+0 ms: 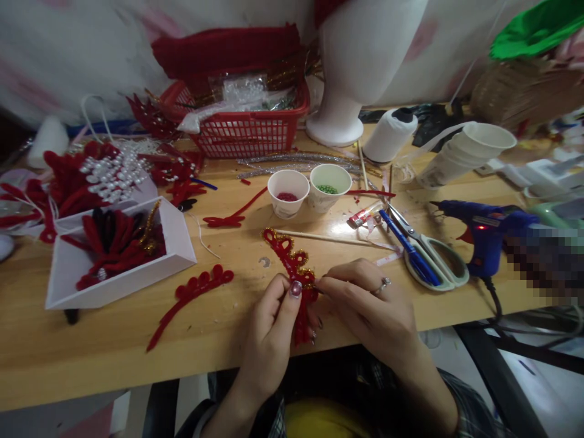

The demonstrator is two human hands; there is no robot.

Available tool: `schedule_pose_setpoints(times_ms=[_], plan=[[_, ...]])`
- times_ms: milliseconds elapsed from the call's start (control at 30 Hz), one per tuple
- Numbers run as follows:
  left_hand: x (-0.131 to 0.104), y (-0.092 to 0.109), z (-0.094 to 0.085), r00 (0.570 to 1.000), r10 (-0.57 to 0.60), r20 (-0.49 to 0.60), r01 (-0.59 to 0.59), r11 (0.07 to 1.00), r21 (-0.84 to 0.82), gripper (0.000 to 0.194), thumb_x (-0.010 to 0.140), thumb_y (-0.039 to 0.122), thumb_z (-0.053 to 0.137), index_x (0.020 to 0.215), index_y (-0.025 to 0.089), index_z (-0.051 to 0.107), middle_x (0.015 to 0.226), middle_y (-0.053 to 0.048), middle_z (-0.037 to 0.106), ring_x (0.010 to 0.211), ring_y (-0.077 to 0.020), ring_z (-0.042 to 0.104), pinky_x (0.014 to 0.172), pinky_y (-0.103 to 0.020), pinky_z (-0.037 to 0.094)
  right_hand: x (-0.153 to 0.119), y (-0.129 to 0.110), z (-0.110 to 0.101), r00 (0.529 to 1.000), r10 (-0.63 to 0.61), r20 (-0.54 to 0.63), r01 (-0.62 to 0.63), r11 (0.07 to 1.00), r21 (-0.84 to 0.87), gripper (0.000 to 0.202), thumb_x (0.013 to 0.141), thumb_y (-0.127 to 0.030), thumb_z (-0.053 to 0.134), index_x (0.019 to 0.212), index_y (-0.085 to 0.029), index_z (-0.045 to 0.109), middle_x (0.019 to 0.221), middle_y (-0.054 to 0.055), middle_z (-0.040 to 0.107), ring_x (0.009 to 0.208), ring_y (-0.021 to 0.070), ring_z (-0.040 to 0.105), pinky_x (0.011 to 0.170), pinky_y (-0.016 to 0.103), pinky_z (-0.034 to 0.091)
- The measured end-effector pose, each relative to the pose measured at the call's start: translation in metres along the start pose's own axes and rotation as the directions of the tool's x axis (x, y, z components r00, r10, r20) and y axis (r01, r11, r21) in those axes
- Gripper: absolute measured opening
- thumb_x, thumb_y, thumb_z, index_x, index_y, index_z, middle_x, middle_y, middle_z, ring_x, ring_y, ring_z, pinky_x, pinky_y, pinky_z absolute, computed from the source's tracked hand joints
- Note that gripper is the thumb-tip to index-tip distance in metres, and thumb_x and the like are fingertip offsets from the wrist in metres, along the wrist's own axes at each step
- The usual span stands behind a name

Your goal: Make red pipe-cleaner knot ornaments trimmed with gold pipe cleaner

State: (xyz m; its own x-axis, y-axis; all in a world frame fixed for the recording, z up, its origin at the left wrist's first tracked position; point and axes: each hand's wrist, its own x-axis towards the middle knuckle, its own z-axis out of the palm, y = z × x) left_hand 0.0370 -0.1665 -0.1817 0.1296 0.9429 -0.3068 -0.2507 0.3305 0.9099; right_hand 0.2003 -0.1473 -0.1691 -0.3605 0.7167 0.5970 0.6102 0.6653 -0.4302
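Between my hands is a red looped chenille-stem piece [286,260] edged with gold tinsel trim. My left hand [271,328] pinches it from the left, thumb on top, just above the table's front edge. My right hand [371,304], wearing a ring, has its fingertips closed at the right side of the piece, on the gold trim. What exactly lies between those right fingertips is partly hidden. A similar red looped chenille piece [194,295], without gold, lies on the table to the left.
Paper cups with red beads [288,185] and green beads [329,179] stand behind my hands. Scissors [444,258], a blue pen [413,249] and a blue glue gun [486,228] with a lit light lie right. A white box [177,243] of red pieces stands left, a red basket [246,134] behind.
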Motion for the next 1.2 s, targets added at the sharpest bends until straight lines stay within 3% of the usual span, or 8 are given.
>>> schedule_pose_setpoints(times_ms=[300, 667, 1200], plan=[[-0.002, -0.008, -0.003, 0.998, 0.055, -0.015, -0.055, 0.996, -0.065, 0.029, 0.095, 0.046, 0.055, 0.083, 0.019, 0.057, 0.065, 0.001, 0.065, 0.053, -0.0119, 0.057, 0.053, -0.023, 0.049, -0.008, -0.001, -0.005, 0.999, 0.044, 0.031, -0.045, 0.998, 0.040, 0.023, 0.093, -0.006, 0.056, 0.113, -0.013, 0.065, 0.096, 0.009, 0.070, 0.086, 0.0176, 0.065, 0.073, 0.031, 0.052], [-0.003, -0.014, -0.010, 0.991, 0.129, -0.021, -0.128, 0.992, 0.020, 0.029, 0.095, 0.043, 0.056, 0.076, 0.020, 0.055, 0.066, 0.001, 0.060, 0.059, -0.0121, 0.052, 0.057, -0.023, 0.042, 0.004, -0.008, -0.011, 0.997, -0.078, -0.022, 0.077, 0.996, -0.049, 0.026, 0.091, 0.001, 0.051, 0.099, -0.017, 0.068, 0.087, 0.004, 0.071, 0.076, 0.0165, 0.059, 0.075, 0.035, 0.042], [-0.002, -0.012, -0.010, 0.991, 0.107, -0.082, -0.106, 0.994, 0.018, 0.030, 0.090, 0.047, 0.060, 0.076, 0.021, 0.058, 0.068, 0.001, 0.057, 0.068, -0.0155, 0.053, 0.065, -0.026, 0.045, 0.008, -0.007, -0.009, 0.995, -0.098, 0.001, 0.098, 0.994, -0.045, 0.029, 0.091, 0.000, 0.050, 0.103, -0.019, 0.069, 0.088, 0.005, 0.071, 0.077, 0.0178, 0.061, 0.076, 0.037, 0.044]])
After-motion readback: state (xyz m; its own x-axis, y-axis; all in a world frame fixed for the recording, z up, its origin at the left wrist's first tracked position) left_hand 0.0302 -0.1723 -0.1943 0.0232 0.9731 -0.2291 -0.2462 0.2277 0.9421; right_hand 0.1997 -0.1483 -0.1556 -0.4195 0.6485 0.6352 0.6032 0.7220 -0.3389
